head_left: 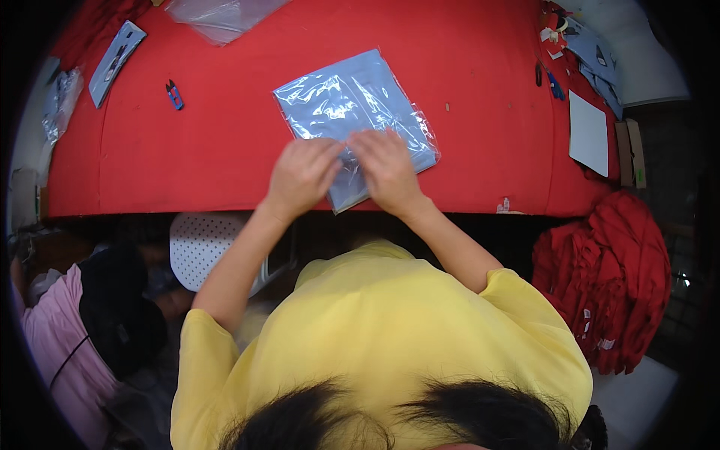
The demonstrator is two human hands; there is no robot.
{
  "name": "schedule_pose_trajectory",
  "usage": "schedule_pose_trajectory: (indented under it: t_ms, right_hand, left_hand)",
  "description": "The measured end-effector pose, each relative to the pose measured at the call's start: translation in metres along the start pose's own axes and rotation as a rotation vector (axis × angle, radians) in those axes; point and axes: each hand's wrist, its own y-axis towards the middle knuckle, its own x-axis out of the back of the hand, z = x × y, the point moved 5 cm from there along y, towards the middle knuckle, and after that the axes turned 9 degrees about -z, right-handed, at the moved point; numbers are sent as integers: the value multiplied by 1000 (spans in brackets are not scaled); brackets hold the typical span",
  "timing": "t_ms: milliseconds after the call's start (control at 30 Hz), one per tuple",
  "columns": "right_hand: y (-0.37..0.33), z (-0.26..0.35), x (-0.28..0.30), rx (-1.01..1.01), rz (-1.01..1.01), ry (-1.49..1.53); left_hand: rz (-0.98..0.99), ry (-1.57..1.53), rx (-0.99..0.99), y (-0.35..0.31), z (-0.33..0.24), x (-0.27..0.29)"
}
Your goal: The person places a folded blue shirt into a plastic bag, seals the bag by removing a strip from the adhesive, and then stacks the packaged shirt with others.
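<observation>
A folded light-blue garment in a clear plastic bag (352,90) lies askew on the red-covered table in front of me. Its near corner reaches the table's front edge. My left hand (306,171) is on the near left part of the bag, with its fingers bent together at the plastic. Close beside it, my right hand (384,166) holds the plastic too, its fingertips almost meeting those of the left. Both hands are slightly blurred, and the thumbs are partly hidden.
Blue thread snips (175,96) and a packed blue garment (115,63) lie left; clear plastic (221,16) lies at the back. Rightward are scissors (555,85), a white sheet (589,133) and blue garments (595,64). Red garments (607,277) hang at right; a white stool (199,251) stands left.
</observation>
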Motion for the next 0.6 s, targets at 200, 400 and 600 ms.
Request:
schedule_pose_trajectory:
  t_ms: [200, 400, 600]
  right_hand:
    - [-23, 7, -13, 28, 124, -235]
    - [-29, 6, -17, -112, 24, -174]
    - [-31, -60, -13, -469, -194, 25]
  left_hand:
    - [61, 240, 90, -32, -22, -13]
    - [47, 238, 146, -44, -36, -14]
    - [28, 276, 171, -48, -51, -14]
